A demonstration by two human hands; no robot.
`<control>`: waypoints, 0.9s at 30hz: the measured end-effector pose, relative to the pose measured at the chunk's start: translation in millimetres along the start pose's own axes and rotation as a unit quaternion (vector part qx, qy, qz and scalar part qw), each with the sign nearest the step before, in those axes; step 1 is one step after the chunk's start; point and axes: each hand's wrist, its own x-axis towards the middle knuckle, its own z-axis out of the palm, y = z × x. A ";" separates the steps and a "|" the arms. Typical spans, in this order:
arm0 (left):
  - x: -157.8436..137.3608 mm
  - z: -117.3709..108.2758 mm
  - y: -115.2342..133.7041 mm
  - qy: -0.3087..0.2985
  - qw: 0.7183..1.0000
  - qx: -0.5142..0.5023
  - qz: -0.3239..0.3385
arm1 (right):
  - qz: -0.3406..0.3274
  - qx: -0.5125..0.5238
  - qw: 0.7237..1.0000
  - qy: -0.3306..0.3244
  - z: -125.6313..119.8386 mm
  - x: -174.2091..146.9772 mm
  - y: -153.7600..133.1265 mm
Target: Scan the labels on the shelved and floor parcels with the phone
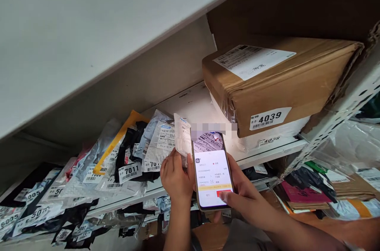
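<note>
My right hand (239, 187) is closed around a smartphone (211, 177), its thumb on a red button low on the lit screen. The upper part of that screen shows a camera picture of a printed label; the lower part is a white form with a yellow strip. Just left of the phone, my left hand (177, 175) pinches a small white parcel bag (182, 134) with a printed label, holding it upright at the end of a row of parcels. Beside it leans a white mailer (160, 142) with a label and a numbered tag.
Several tagged parcel bags, among them a black one marked 7011 (130, 172) and a yellow envelope (118, 140), lean along the white shelf (246, 160). A large cardboard box (282, 84) marked 4039 sits at right, by a perforated metal post (335, 116). More parcels lie below.
</note>
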 end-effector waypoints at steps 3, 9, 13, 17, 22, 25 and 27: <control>-0.2 -0.1 0.6 0.001 1.000 -0.005 -0.004 | 0.001 -0.011 1.000 0.011 1.6 -0.6 -0.6; -1.7 -0.2 0.4 0.011 1.000 -0.018 -0.011 | 0.008 -0.009 1.000 0.010 2.4 -4.2 2.7; -4.1 -0.6 1.7 0.011 0.999 -0.032 -0.009 | 0.005 -0.009 1.000 0.011 4.1 -8.9 3.0; -1.7 -4.7 7.7 0.039 0.996 -0.055 -0.064 | 0.015 -0.016 1.000 0.008 6.4 -14.0 0.5; 5.7 -15.1 5.9 0.069 0.998 -0.003 0.007 | 0.026 -0.017 0.999 0.014 6.4 -21.3 0.3; 6.8 -19.8 1.1 -0.065 0.995 -0.025 0.074 | 0.025 -0.005 0.999 0.022 3.8 -26.3 2.9; 6.3 -21.1 0.0 -0.095 0.992 -0.043 0.074 | 0.027 0.003 0.999 0.030 1.8 -29.2 4.7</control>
